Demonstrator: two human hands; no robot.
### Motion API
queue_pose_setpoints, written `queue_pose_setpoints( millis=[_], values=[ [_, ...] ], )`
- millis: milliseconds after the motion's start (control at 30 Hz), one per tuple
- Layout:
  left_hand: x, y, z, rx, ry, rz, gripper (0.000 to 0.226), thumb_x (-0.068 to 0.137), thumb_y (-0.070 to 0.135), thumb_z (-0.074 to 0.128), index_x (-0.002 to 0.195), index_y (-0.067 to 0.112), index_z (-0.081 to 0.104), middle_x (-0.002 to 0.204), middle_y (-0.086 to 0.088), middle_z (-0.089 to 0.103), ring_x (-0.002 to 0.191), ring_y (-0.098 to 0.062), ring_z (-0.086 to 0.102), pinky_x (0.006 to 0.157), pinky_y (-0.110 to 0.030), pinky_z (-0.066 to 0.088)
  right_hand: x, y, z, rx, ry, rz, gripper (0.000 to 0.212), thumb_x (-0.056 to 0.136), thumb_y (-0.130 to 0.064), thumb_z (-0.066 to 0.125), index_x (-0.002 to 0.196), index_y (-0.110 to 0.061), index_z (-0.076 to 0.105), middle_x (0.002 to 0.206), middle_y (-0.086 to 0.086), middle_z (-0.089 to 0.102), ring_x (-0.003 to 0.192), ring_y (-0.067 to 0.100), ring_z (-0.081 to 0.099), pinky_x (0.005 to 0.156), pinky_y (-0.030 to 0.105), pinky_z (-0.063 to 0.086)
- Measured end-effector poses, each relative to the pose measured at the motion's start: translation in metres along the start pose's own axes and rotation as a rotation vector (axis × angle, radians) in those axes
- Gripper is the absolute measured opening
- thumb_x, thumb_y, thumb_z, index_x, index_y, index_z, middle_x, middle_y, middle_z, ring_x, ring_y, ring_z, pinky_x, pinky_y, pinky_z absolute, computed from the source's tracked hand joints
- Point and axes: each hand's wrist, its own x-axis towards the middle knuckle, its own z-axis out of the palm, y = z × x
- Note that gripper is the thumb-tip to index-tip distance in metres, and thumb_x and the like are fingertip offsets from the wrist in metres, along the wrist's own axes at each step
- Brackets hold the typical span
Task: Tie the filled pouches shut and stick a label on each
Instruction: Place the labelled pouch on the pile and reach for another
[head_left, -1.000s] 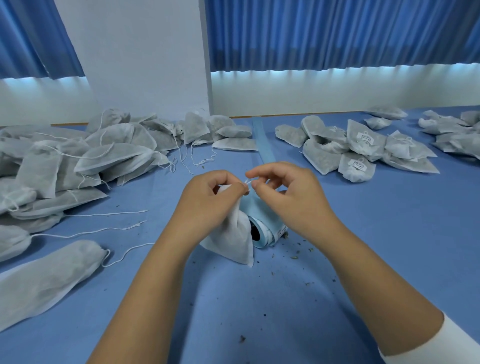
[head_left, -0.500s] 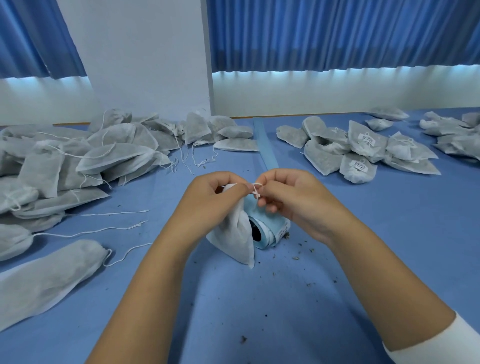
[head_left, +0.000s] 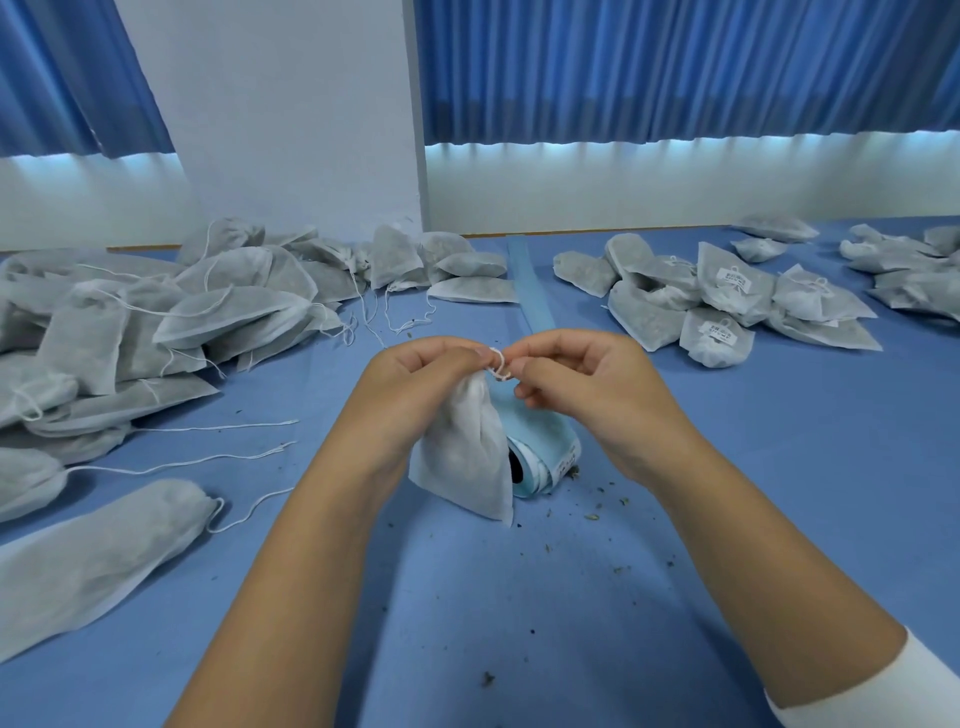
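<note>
Blue cloth covers the table (head_left: 753, 519), with filled, untied pouches (head_left: 156, 322) heaped at left and tied, labelled pouches (head_left: 727, 306) at right, dark filling showing faintly through the fabric. In front of the label roll (head_left: 543, 460) the left hand (head_left: 415, 382) pinches the neck of a hanging pouch (head_left: 462, 447) and the right hand (head_left: 582, 382) pinches its drawstring (head_left: 497, 364). A second ago the drawstring was a short straight strand and now it curls into a small loop, so the knot looks half made.

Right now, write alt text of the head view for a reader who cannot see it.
The left hand grips a pouch by the neck over a blue table while the right hand pinches its string loop. A label roll lies behind; untied pouches lie left, labelled pouches right.
</note>
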Motion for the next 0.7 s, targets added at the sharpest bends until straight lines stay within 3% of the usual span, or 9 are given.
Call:
queue_pose_setpoints(
  millis=[133,267,400,567,633,700],
  values=[
    [-0.0001,0.0002,0.0008,0.021,0.021,-0.003,0.029,0.089,0.017,0.065,0.066,0.030,0.077,0.078,0.013,0.072,0.079,-0.003,0.063,0.077,-0.023,0.043,-0.0019,0.0005,0.0029,-0.017,0.054,-0.056,0.003,0.080,-0.006,0.077,0.081,-0.009,0.076,0.070,-0.005,0.073,0.065,0.004,0.065,0.064,0.014,0.051],
    [0.0002,-0.0003,0.0020,0.040,0.015,-0.011,0.023,0.088,0.018,0.067,0.070,0.027,0.078,0.086,0.008,0.075,0.089,-0.009,0.065,0.087,-0.026,0.046,-0.0003,0.0031,0.0020,-0.077,0.094,-0.060,0.004,0.082,-0.007,0.075,0.081,-0.010,0.077,0.068,-0.001,0.073,0.064,0.006,0.066,0.067,0.016,0.054],
    [0.0006,-0.0012,0.0044,0.058,0.027,-0.041,0.011,0.087,0.029,0.071,0.080,0.021,0.074,0.082,0.006,0.071,0.080,-0.011,0.062,0.080,-0.029,0.044,0.0024,0.0055,-0.0004,0.027,0.093,-0.003,0.004,0.084,-0.006,0.073,0.086,-0.007,0.076,0.072,0.005,0.073,0.065,0.009,0.066,0.071,0.018,0.056],
    [0.0007,-0.0018,0.0074,0.089,-0.026,-0.141,0.031,0.098,0.041,0.055,0.088,0.018,0.074,0.087,-0.002,0.076,0.085,-0.017,0.068,0.089,-0.036,0.047,0.0033,0.0062,-0.0028,0.057,0.092,-0.017,0.004,0.085,-0.005,0.072,0.087,-0.006,0.075,0.075,0.006,0.075,0.066,0.010,0.067,0.069,0.017,0.054],
    [0.0000,0.0003,0.0080,0.072,-0.051,-0.164,0.039,0.101,0.033,0.050,0.075,0.021,0.076,0.077,0.001,0.075,0.074,-0.012,0.067,0.082,-0.033,0.048,0.0030,0.0066,-0.0026,0.042,0.085,-0.037,0.004,0.085,-0.005,0.071,0.086,-0.006,0.075,0.073,0.006,0.073,0.066,0.011,0.067,0.071,0.019,0.055],
    [-0.0011,0.0022,0.0087,0.075,-0.094,-0.167,0.036,0.091,0.032,0.055,0.064,0.024,0.077,0.077,0.001,0.075,0.071,-0.010,0.064,0.078,-0.032,0.046,0.0030,0.0070,-0.0028,0.014,0.088,-0.057,0.004,0.085,-0.006,0.072,0.085,-0.008,0.075,0.071,0.008,0.072,0.066,0.012,0.066,0.074,0.021,0.056]
  ],
)
